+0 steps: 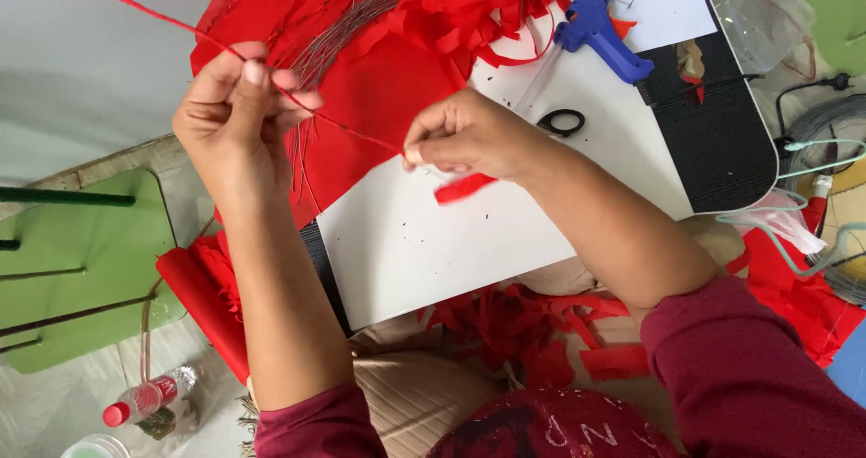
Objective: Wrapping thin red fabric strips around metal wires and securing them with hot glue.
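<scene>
red-wrapped wire runs upper-left to lower-right between hands; left hand fingers pinch it, right hand fingers pinch its lower end with a red paper strip.

Both forearms reach forward, left hand and right hand with fingers pinched shut.

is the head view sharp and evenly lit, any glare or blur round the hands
Head view: soft, even daylight with no hard glare; the white board is bright but keeps its specks. The left hand and right hand are fairly sharp, as is the red wrapped wire between them. The blue glue gun looks crisp; the frame edges bend slightly, wide-angle.
</scene>
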